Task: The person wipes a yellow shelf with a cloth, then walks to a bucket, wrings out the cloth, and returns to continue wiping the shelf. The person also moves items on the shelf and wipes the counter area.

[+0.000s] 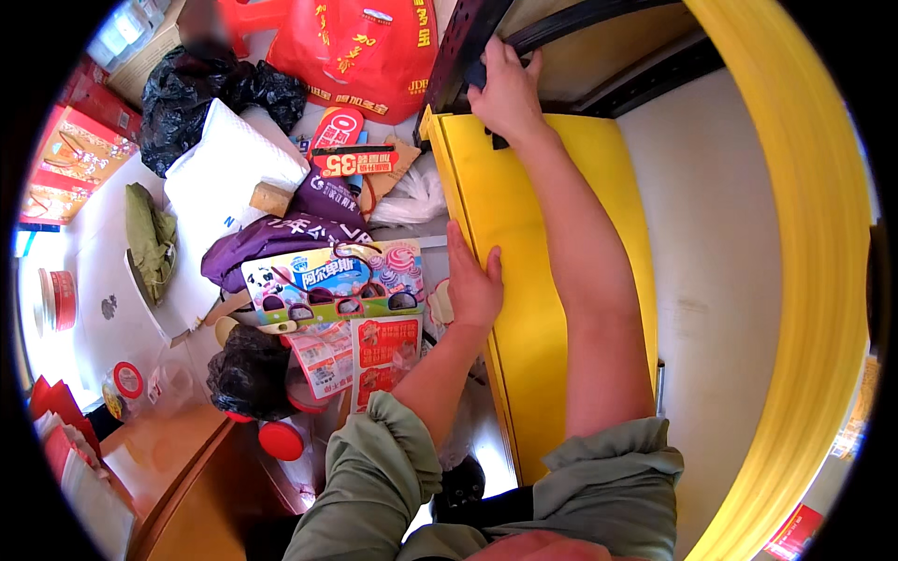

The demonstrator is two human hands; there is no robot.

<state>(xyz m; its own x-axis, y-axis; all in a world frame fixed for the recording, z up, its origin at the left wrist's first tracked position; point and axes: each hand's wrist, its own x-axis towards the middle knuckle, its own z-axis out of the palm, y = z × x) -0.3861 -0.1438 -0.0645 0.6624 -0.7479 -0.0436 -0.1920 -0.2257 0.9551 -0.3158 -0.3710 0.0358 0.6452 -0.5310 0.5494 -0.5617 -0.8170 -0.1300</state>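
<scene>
A yellow metal shelf panel [596,210] lies before me, its lipped left edge running from the black perforated upright down towards my body. My left hand [475,275] rests against that edge with the thumb apart from the fingers. Farther off, at the shelf's far end, my right hand [511,88] reaches to the black perforated upright [466,49]; its fingers are curled around a small dark object, whose kind I cannot tell. A small black piece lies below that wrist on the yellow panel.
To the left lie a colourful printed box [337,280], a purple bag [273,238], a white packet [224,168], black plastic bags [189,98] and a red bag [358,56]. Red-lidded jars [280,440] stand near me. A yellow curved edge [807,210] rises at right.
</scene>
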